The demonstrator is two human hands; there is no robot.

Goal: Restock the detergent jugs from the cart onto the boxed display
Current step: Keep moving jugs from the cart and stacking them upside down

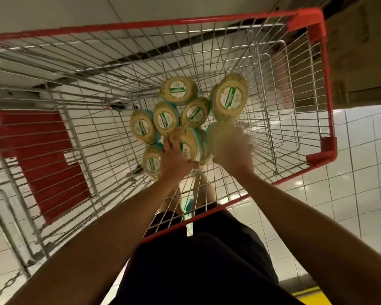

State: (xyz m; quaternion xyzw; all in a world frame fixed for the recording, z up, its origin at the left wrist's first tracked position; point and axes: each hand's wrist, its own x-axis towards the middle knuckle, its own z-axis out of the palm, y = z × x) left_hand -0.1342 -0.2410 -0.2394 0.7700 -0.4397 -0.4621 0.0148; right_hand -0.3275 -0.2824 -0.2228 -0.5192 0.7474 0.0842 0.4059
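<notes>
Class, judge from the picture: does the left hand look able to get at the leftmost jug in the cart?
Probably not right now: the left hand grips a near jug, so it is occupied; from above, though, nothing covers the leftmost jug.

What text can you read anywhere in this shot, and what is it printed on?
Nothing here is legible.
Round green-striped labels on top of the jugs: there are characters, but they are too small and blurred to read.
Dark printing on the cardboard boxes at upper right: blurred, unreadable.
Jug under the right hand: motion blur smears its top and no label shows.
Red cart rim: no visible text.
</notes>
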